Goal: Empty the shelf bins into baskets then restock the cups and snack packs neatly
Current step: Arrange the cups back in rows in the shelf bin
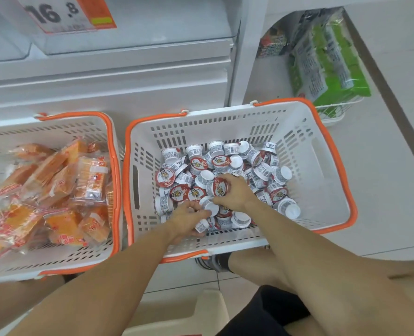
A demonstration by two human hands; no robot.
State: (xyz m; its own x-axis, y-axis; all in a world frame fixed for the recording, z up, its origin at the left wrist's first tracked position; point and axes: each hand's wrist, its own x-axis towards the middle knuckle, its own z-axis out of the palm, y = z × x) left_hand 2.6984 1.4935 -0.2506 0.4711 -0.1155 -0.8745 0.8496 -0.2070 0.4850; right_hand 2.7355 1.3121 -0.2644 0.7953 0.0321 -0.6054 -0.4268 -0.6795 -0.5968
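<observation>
Two white baskets with orange rims stand on the floor below the shelf. The right basket [322, 166] holds several small white cups with red-and-white lids [196, 163]. Both my hands are down in this pile. My right hand [235, 190] grips one cup [219, 187] lying on its side, lid towards me. My left hand [187, 218] curls its fingers round a white cup [209, 206] near the basket's front wall. The left basket [55, 127] is full of orange snack packs [55, 190].
Clear shelf bins [133, 27] with an orange price tag [67, 13] sit above the baskets. A wire rack [334, 112] with green packs [329, 57] stands at the right. My knees, a shoe [213, 263] and a beige stool [196, 316] are close to the baskets.
</observation>
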